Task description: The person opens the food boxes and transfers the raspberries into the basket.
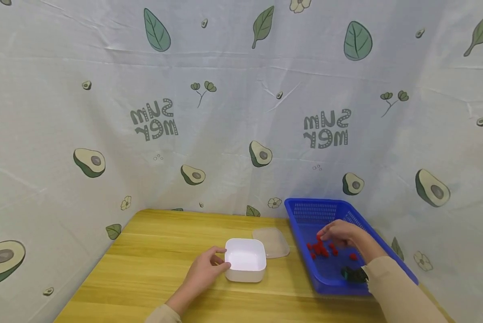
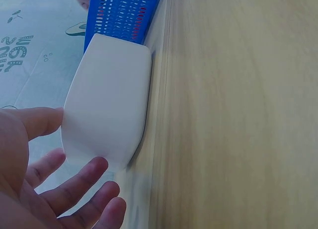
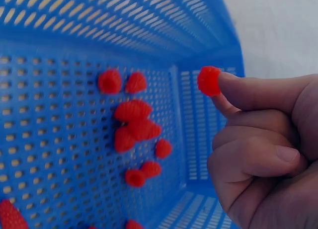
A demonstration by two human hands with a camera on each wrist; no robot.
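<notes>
A small white square box (image 1: pixel 245 275) stands on the wooden table, with nothing visible inside it. My left hand (image 1: pixel 204 270) is at its left side, fingers spread, the thumb (image 2: pixel 45 120) touching the wall near the rim. Inside the blue plastic basket (image 1: pixel 307 271), my right hand (image 1: pixel 342 232) pinches a red raspberry (image 3: pixel 208 81) between thumb and index finger, raised over the basket floor. Its other fingers are curled into the palm. Several more raspberries (image 3: pixel 133 111) lie loosely grouped on the perforated floor below.
A flat translucent lid (image 1: pixel 276 244) lies behind and right of the box, near the basket's left wall. A dark green thing (image 1: pixel 353 274) sits in the basket's near end, partly behind the right sleeve. A printed curtain (image 1: pixel 225 188) hangs behind the wooden table (image 1: pixel 144 269).
</notes>
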